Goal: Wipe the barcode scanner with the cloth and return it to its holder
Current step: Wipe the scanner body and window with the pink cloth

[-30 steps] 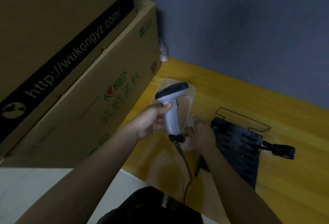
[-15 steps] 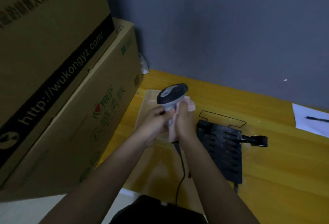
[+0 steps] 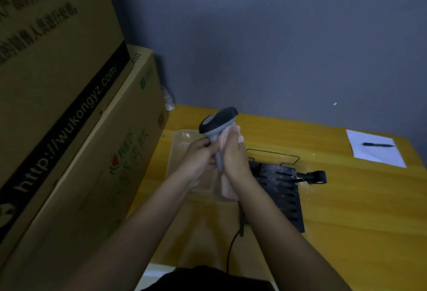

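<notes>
Gripping the barcode scanner (image 3: pixel 217 124) by its handle, the left hand (image 3: pixel 198 158) holds it upright above the table (image 3: pixel 346 209). Right hand (image 3: pixel 234 158) is closed around the pink cloth (image 3: pixel 227 186), pressed against the handle (cable trailing below). Black holder (image 3: pixel 283 194) lies just right, a clear tray (image 3: pixel 182 142) beneath.

The premises appeared to be a stockroom or shop back-office: stacked printed shipping cartons (image 3: pixel 69 128) stood beside a yellow table (image 3: pixel 346 209) bearing paper (image 3: pixel 374 149) and pen (image 3: pixel 377 144).
</notes>
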